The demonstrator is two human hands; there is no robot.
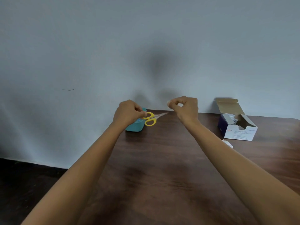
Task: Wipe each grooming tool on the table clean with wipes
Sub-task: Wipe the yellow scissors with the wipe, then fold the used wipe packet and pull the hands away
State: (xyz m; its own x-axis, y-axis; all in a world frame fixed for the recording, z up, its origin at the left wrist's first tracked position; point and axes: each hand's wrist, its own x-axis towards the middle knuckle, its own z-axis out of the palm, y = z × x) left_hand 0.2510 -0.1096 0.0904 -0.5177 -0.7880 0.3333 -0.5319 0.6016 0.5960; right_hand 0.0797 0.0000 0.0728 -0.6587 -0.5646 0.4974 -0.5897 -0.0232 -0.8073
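My left hand (129, 111) pinches the upper yellow handle loop of small scissors (151, 120), held above the far part of the table with the blades pointing right, blurred. Behind the scissors stands a teal case (135, 126) on the table's far left corner. My right hand (185, 106) is raised just right of the blade tips, thumb and forefinger pinching a small white wipe (168, 103). The wipe is apart from the blades.
An open white and blue box of alcohol swabs (238, 127) stands at the far right of the brown wooden table (162, 168). A torn white wrapper (228, 143) lies in front of the box. A pale wall rises right behind the table.
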